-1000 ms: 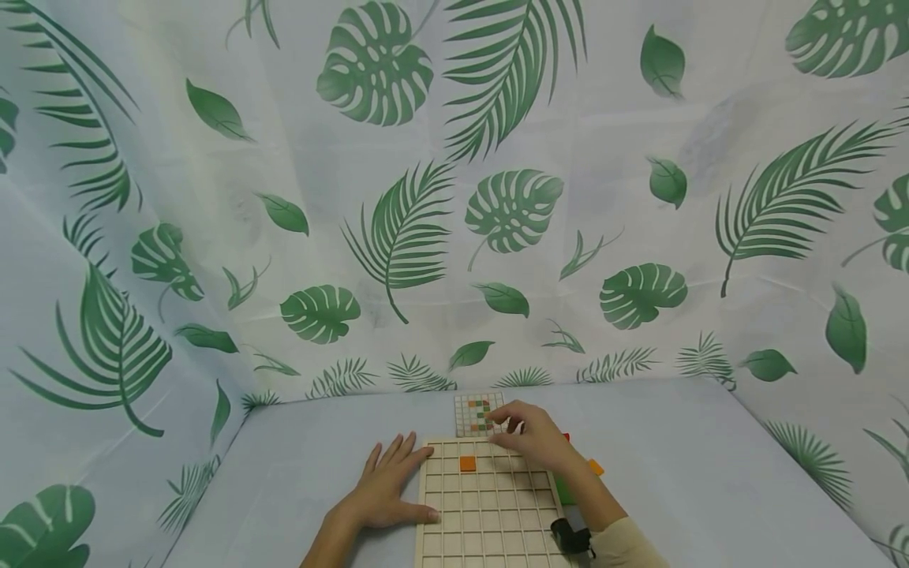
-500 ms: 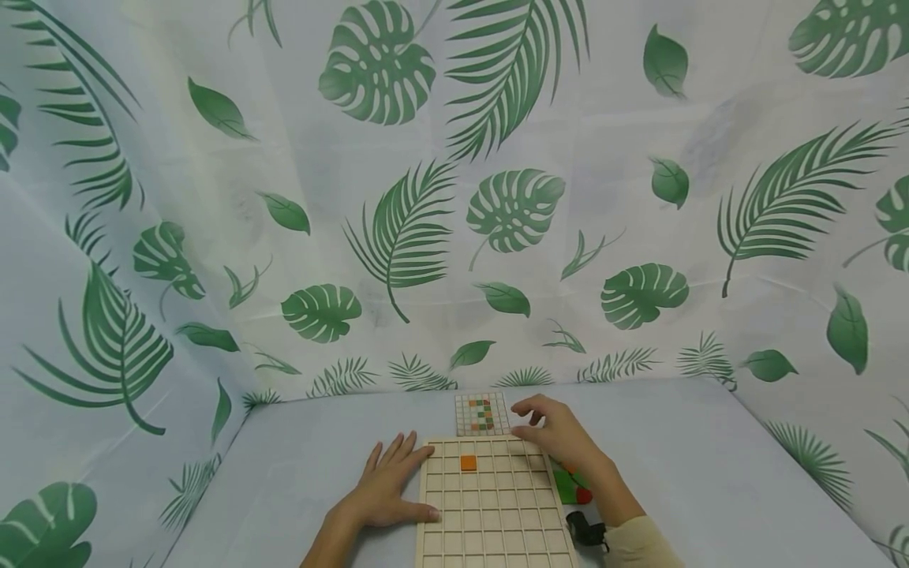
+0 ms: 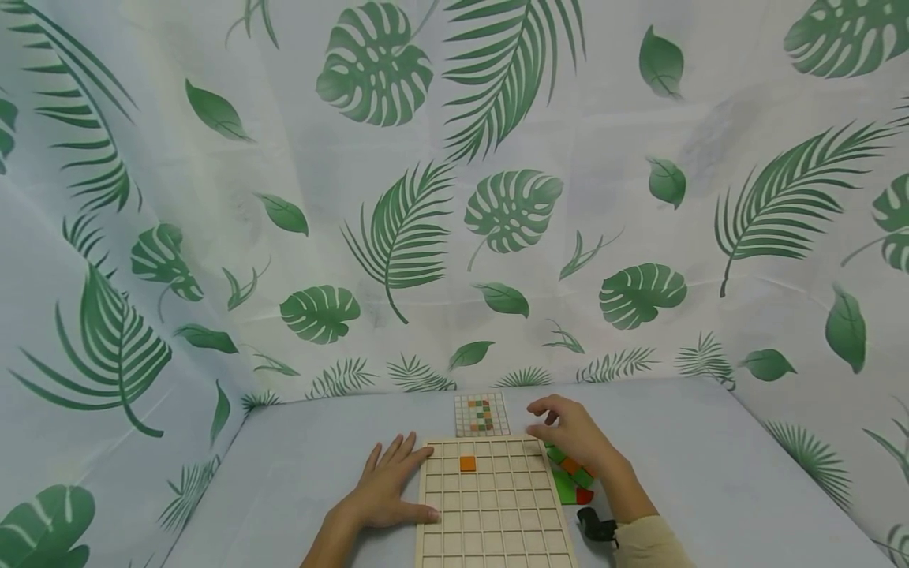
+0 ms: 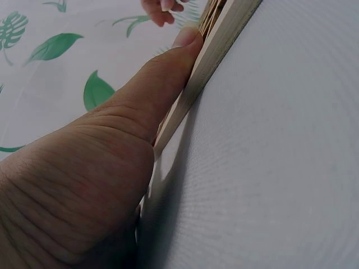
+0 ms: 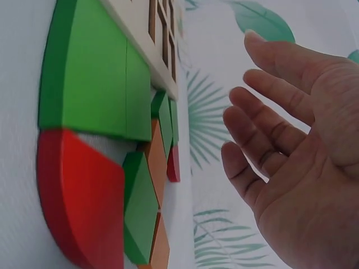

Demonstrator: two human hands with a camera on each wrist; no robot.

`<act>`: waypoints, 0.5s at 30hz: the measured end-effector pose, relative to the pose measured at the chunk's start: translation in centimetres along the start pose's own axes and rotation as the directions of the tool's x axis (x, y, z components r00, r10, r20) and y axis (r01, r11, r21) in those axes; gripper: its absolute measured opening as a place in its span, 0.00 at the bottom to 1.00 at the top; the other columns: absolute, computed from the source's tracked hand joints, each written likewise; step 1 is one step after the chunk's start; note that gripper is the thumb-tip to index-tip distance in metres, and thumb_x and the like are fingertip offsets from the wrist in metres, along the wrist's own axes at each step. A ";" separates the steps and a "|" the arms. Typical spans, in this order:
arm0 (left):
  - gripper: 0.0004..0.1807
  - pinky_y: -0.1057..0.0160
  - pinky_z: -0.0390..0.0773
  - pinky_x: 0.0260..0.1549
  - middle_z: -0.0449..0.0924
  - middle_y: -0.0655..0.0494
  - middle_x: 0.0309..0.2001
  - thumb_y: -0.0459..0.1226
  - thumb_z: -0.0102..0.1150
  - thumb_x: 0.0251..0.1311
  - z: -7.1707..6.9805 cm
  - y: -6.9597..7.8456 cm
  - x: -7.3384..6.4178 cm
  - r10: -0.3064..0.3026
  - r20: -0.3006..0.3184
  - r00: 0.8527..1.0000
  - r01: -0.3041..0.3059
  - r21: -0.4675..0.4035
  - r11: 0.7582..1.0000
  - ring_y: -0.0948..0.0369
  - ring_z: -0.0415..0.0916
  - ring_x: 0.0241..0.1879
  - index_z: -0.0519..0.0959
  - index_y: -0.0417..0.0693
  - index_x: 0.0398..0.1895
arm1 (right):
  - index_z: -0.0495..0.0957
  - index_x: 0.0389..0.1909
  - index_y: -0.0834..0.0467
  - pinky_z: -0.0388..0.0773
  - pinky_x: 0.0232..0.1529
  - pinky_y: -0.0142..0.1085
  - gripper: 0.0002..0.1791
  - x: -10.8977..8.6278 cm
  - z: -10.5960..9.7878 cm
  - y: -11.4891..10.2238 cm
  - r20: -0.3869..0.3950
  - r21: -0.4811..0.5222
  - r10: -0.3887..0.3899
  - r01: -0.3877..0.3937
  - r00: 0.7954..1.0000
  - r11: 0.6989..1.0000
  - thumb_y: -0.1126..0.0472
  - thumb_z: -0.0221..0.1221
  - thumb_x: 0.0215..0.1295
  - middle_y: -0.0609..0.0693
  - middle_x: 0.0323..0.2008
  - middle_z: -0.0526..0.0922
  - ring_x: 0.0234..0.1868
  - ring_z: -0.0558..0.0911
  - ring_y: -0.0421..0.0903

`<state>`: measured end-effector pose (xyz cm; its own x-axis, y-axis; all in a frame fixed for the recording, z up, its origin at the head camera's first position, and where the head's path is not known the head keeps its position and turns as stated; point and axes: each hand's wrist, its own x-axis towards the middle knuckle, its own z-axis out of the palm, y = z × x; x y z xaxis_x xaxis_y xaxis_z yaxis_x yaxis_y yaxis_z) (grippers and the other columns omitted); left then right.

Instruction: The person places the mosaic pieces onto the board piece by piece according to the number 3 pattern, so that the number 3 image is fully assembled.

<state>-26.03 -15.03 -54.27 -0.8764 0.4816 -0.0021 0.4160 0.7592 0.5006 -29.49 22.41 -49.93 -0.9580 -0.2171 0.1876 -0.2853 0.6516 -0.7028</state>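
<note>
The loosely spread, empty right hand [image 3: 574, 435] moves off the patterned card [image 3: 482, 415], leaving it uncovered, while the spread left hand [image 3: 386, 491] rests on the grid board [image 3: 508, 501]

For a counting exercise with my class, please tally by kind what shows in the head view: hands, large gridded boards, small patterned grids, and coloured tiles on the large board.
Hands (left hand, right hand): 2
Large gridded board: 1
Small patterned grid: 1
Orange tile on the board: 1
Total: 5
</note>
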 end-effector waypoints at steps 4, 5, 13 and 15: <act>0.60 0.27 0.32 0.77 0.47 0.44 0.85 0.76 0.66 0.45 0.0 -0.1 0.0 0.001 0.001 1.000 -0.001 -0.001 1.000 0.41 0.41 0.84 0.63 0.61 0.81 | 0.83 0.56 0.61 0.79 0.39 0.36 0.18 -0.2 -0.4 0.1 0.010 -0.015 0.017 -0.017 1.000 1.000 0.59 0.67 0.69 0.56 0.54 0.86 0.43 0.79 0.45; 0.60 0.27 0.32 0.77 0.47 0.44 0.85 0.76 0.66 0.45 0.1 -0.1 0.0 0.002 0.001 1.000 -0.002 0.000 1.000 0.41 0.41 0.84 0.63 0.61 0.81 | 0.83 0.56 0.61 0.79 0.38 0.36 0.17 -0.2 -0.5 0.2 0.011 -0.013 0.030 -0.030 0.999 0.999 0.60 0.67 0.69 0.56 0.53 0.86 0.43 0.79 0.45; 0.60 0.27 0.32 0.77 0.47 0.43 0.84 0.75 0.67 0.46 0.1 -0.2 -0.1 0.013 0.000 1.000 -0.013 -0.012 1.000 0.40 0.40 0.84 0.63 0.60 0.81 | 0.85 0.53 0.61 0.78 0.37 0.35 0.14 -0.3 -0.6 1.0 0.013 -0.064 0.077 -0.077 0.997 0.995 0.65 0.67 0.68 0.55 0.49 0.86 0.41 0.79 0.45; 0.60 0.27 0.32 0.77 0.47 0.43 0.84 0.75 0.67 0.46 0.0 -0.1 -0.1 0.014 0.000 1.000 -0.014 -0.014 1.000 0.40 0.40 0.84 0.63 0.60 0.80 | 0.85 0.52 0.60 0.78 0.37 0.36 0.14 -0.3 -0.5 1.1 0.016 -0.077 0.088 -0.086 0.996 0.993 0.66 0.67 0.67 0.53 0.47 0.86 0.40 0.79 0.44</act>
<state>-25.98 -15.15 -54.34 -0.8706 0.4920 0.0045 0.4244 0.7464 0.5126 -29.50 23.56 -50.36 -0.9787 -0.1705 0.1146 -0.2032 0.7216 -0.6618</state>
